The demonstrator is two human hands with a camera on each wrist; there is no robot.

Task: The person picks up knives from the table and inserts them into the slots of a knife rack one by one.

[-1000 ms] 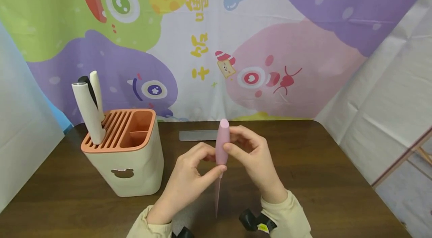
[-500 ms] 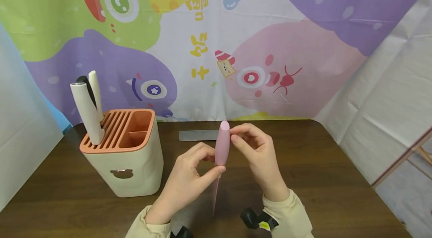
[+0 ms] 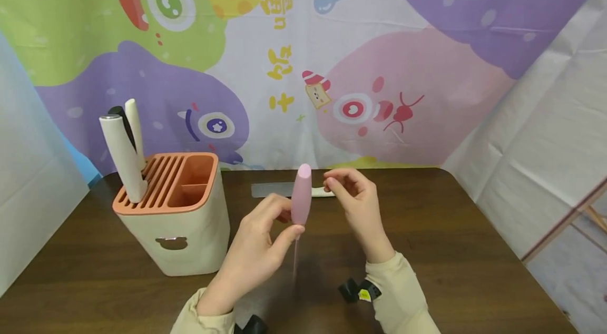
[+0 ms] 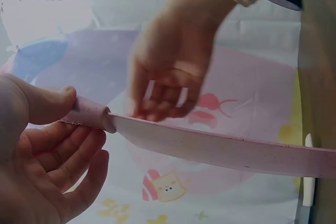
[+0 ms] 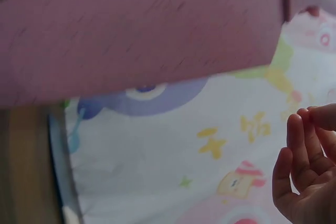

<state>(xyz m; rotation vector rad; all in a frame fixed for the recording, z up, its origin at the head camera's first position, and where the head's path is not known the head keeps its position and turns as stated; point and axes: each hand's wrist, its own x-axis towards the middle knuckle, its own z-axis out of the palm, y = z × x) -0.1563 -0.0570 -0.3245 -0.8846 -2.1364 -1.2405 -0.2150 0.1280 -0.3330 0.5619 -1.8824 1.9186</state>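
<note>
In the head view, my left hand (image 3: 258,244) pinches a pink kitchen knife (image 3: 301,194) low on its handle. The handle points up and the thin edge-on blade hangs downward. The left wrist view shows thumb and fingers around the pink handle, with the pink blade (image 4: 220,153) stretching right. My right hand (image 3: 360,213) is apart from the knife, fingers loosely bent, thumb near the fingertips, holding nothing. The broad pink blade (image 5: 147,40) fills the top of the right wrist view, with faint lettering on it. Behind, a knife with a white handle (image 3: 323,192) lies flat on the table.
A cream knife block (image 3: 199,242) with an orange slotted top stands at the left. White handles (image 3: 122,157) and a black handle (image 3: 124,123) stick up from its slots; two square compartments are on its right side. A cartoon cloth (image 3: 403,86) hangs behind the brown table (image 3: 450,249).
My right hand has let go of the pink handle and drawn away from it. My left hand has moved slightly left with the knife, uncovering the white handle behind.
</note>
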